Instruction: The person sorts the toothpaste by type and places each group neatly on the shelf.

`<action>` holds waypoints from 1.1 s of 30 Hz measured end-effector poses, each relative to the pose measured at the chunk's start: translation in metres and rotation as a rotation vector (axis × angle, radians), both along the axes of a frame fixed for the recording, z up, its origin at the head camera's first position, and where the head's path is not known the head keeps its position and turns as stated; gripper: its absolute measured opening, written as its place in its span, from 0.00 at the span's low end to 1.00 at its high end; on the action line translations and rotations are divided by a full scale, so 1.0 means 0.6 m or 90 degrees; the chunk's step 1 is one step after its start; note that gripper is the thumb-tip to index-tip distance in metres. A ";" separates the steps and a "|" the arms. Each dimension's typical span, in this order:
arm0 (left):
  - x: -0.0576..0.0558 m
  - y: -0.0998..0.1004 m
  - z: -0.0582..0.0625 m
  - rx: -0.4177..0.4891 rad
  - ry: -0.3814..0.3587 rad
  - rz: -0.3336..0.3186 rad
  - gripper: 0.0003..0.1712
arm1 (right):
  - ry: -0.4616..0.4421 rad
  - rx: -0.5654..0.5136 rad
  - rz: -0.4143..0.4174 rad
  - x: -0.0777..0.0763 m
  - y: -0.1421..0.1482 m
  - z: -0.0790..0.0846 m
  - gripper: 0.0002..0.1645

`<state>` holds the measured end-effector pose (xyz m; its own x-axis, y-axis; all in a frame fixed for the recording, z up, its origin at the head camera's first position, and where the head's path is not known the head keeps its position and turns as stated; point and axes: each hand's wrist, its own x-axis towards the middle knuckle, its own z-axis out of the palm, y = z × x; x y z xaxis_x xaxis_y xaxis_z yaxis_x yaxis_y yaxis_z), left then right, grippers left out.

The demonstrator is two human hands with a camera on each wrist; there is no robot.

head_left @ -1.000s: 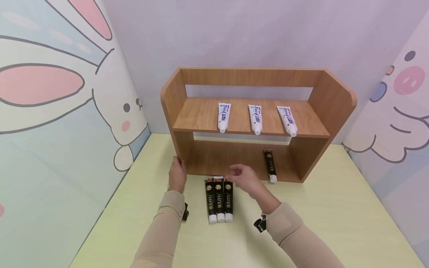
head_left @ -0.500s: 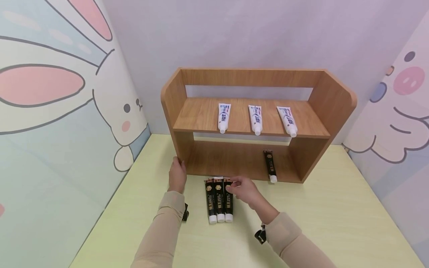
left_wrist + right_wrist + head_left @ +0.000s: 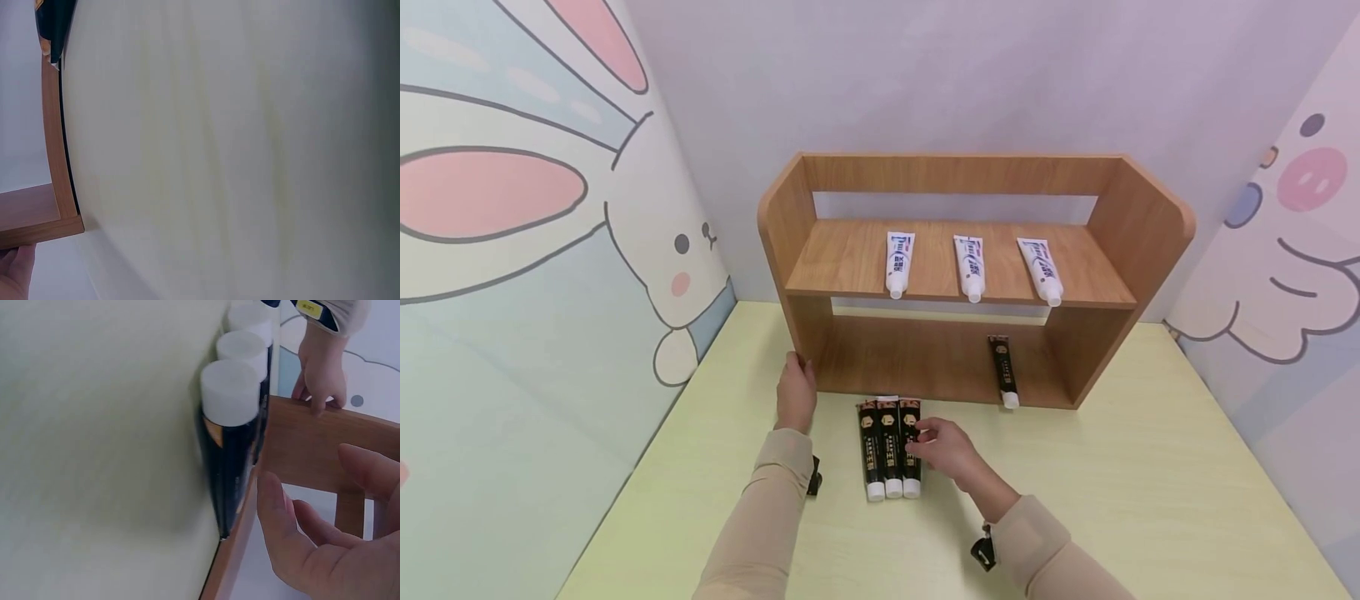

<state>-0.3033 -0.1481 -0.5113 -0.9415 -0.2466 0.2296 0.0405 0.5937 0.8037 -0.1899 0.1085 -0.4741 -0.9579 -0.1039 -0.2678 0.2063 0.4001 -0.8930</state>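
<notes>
Right hand (image 3: 946,452) drawn nearer along the right dark tube (image 3: 910,421)

From my end, I see the right hand lower down the tube than half a second ago, off its far end and over its middle. It holds nothing: thumb and fingers curve loosely apart, and I can't settle whether they touch. I judge that no grip has been taken; the tube lies flat on the surface (image 3: 1112,475), close beside the middle dark tube (image 3: 890,446) and left dark tube (image 3: 870,450), caps near.

My left hand holds the near edge of the shelf's left side.

The shelf (image 3: 951,173) carries, on its upper board, a left white tube (image 3: 898,265), a centre white tube (image 3: 971,268) and a right white tube (image 3: 1041,272), well apart. Below, one shelved dark tube (image 3: 1003,371) lies toward the right, cap at the near edge.
</notes>
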 end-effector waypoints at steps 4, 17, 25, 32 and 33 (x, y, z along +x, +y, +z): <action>0.000 0.000 -0.002 0.003 -0.003 -0.001 0.15 | -0.006 0.006 -0.003 0.005 0.001 -0.012 0.30; 0.002 -0.001 0.000 0.022 -0.026 -0.009 0.17 | -0.010 0.043 -0.013 0.013 0.005 -0.046 0.36; 0.001 -0.001 -0.002 0.011 -0.016 -0.007 0.16 | -0.022 0.069 -0.001 0.019 -0.008 -0.061 0.40; -0.003 -0.002 -0.005 0.010 -0.010 -0.003 0.17 | -0.017 0.047 0.011 0.023 -0.022 -0.064 0.43; -0.003 -0.002 -0.005 0.009 -0.009 -0.002 0.17 | -0.015 0.053 0.011 0.023 -0.023 -0.064 0.43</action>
<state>-0.3052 -0.1492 -0.5141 -0.9454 -0.2472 0.2122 0.0300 0.5826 0.8122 -0.1762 0.0945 -0.5127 -0.9495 -0.0964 -0.2986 0.2194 0.4763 -0.8514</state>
